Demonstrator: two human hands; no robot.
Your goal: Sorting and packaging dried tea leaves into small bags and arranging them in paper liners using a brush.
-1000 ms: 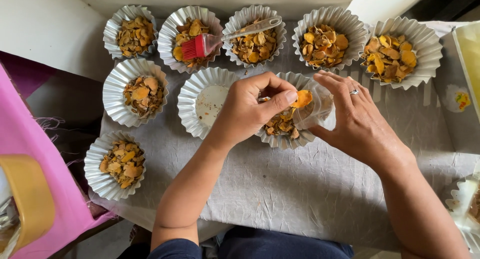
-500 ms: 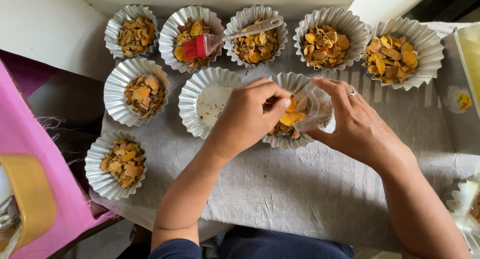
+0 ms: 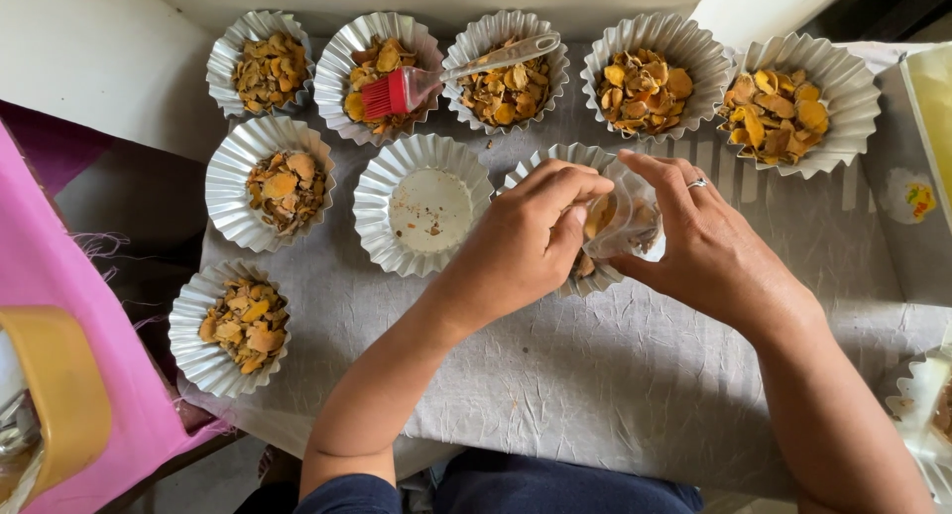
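Observation:
My left hand [image 3: 526,241] and my right hand [image 3: 709,246] meet over a fluted foil tray [image 3: 555,159] in the middle row. The right hand, with a ring on one finger, holds a small clear plastic bag [image 3: 625,222] with orange-yellow dried slices in it. The left hand's fingertips pinch at the bag's mouth, fingers closed on slices or on the bag's edge. Most of the tray under the hands is hidden. An empty fluted tray [image 3: 424,217] with only crumbs sits just left of my left hand.
Several fluted foil trays of orange-yellow dried slices stand on a grey cloth [image 3: 595,375]. A red-bristled brush [image 3: 397,90] with a clear handle lies across two back trays. A pink bag [image 3: 59,326] sits at left, a yellow container [image 3: 932,108] at right.
My left hand has pushed its fingers deeper into the bag's mouth, and the orange slice it showed earlier is now hidden. The right hand stays on the bag.

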